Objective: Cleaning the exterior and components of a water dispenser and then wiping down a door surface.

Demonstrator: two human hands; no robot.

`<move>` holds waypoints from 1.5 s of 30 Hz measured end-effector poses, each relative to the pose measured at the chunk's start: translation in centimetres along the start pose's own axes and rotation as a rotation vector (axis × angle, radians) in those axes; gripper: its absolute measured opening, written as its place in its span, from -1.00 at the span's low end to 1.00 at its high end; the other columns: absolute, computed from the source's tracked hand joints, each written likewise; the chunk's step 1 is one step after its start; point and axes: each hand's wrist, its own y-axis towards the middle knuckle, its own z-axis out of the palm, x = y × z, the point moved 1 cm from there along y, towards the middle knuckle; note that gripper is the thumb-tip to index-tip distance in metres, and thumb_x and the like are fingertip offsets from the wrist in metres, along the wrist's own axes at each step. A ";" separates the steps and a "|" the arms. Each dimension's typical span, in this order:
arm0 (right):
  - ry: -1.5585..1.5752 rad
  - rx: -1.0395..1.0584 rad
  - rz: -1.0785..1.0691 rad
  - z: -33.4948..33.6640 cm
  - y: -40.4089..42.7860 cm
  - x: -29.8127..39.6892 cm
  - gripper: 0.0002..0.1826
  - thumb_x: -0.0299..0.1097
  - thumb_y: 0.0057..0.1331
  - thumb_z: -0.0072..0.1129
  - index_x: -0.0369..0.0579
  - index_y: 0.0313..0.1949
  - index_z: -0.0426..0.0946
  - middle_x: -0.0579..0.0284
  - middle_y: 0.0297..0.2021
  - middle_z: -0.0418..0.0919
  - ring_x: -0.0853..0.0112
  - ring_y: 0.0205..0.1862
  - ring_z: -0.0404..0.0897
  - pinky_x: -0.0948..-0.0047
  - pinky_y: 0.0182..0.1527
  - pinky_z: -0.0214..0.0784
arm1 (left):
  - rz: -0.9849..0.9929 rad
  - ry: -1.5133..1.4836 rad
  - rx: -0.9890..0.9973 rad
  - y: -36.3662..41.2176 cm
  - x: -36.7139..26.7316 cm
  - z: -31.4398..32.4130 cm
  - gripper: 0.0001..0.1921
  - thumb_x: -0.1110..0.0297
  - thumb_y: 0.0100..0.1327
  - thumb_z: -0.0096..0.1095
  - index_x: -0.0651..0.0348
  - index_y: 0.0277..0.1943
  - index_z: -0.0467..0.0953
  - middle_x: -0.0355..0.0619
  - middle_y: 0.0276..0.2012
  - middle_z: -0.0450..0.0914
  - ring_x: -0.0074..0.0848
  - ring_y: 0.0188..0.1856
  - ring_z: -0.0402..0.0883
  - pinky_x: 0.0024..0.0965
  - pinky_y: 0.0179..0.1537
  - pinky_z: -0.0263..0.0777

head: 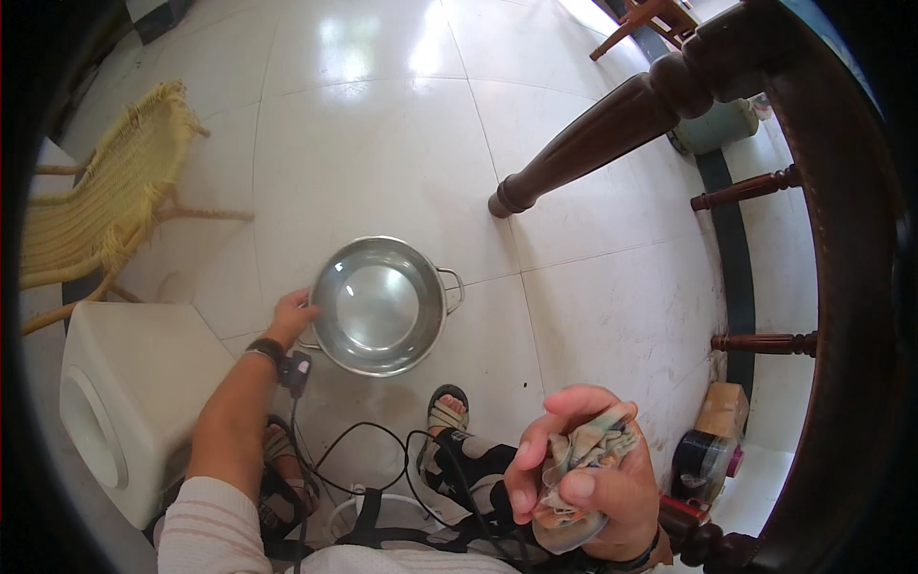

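Observation:
A round stainless steel pot (380, 307) with two loop handles stands on the tiled floor in front of my feet. Its inside is shiny, and I cannot tell whether water lies in it. My left hand (292, 317) grips the pot's left side by the handle, the thumb over the rim. The other handle (453, 290) sticks out free on the right. Held up close to the camera, my right hand (609, 481) is closed around a crumpled, stained cloth (584, 459), its fingers curled over it.
A white plastic stool (143, 373) lies on its side at left, near a woven rattan chair (115, 186). A dark wooden table leg (595, 143) stands at right, with a cardboard box (721, 410) by the wall. A black cable (358, 425) loops near my sandals (448, 409).

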 end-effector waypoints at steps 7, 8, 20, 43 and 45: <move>0.039 -0.027 -0.022 -0.6 0.1 0.2 -0.40 -0.54 0.05 0.15 -0.19 0.14 0.27 -0.14 -0.27 0.51 0.11 -0.40 0.57 0.20 -0.43 0.54 | -0.001 -0.090 -0.001 -1.9 -3.0 8.6 -0.53 0.61 0.03 0.15 0.28 0.09 0.48 -0.16 -0.11 0.60 -0.54 -0.13 0.54 -0.50 -0.03 0.37; 0.038 -0.020 -0.032 -0.6 0.1 0.2 -0.39 -0.53 0.05 0.15 -0.18 0.14 0.26 -0.14 -0.27 0.51 0.11 -0.40 0.57 0.20 -0.43 0.54 | 0.005 -0.081 0.010 -1.6 -2.4 9.7 -0.52 0.60 0.03 0.15 0.26 0.10 0.48 -0.16 -0.11 0.60 -0.54 -0.12 0.54 -0.50 -0.03 0.37; 0.009 -0.136 0.013 -0.1 5.0 -0.6 -0.38 -0.50 0.09 0.10 -0.19 0.19 0.19 -0.12 -0.23 0.48 0.11 -0.38 0.55 0.23 -0.43 0.53 | 0.052 0.046 -0.042 -0.2 -0.4 21.2 -0.55 0.34 0.16 0.16 0.09 0.16 0.42 -0.09 -0.10 0.61 -0.38 -0.06 0.57 -0.40 -0.01 0.38; -0.540 -0.357 0.116 8.6 4.7 -5.6 -0.82 -0.40 0.24 0.18 -0.14 -0.18 0.47 0.34 -0.44 0.51 0.66 -0.41 0.44 0.66 -0.36 0.30 | 0.005 -0.266 0.093 -24.8 -34.4 2.6 -0.49 0.33 0.36 -0.04 0.13 0.33 0.09 -0.04 -0.01 0.48 -0.52 -0.10 0.45 -0.42 0.00 0.35; -0.539 -0.337 0.076 14.1 2.1 -0.6 -0.84 -0.32 0.26 0.18 -0.13 -0.26 0.49 0.40 -0.49 0.49 0.68 -0.47 0.41 0.67 -0.41 0.26 | -0.021 -0.263 0.045 -29.6 -38.4 -0.2 -0.48 0.33 0.34 -0.01 0.13 0.32 0.10 -0.09 -0.15 0.54 -0.57 -0.21 0.47 -0.47 -0.08 0.38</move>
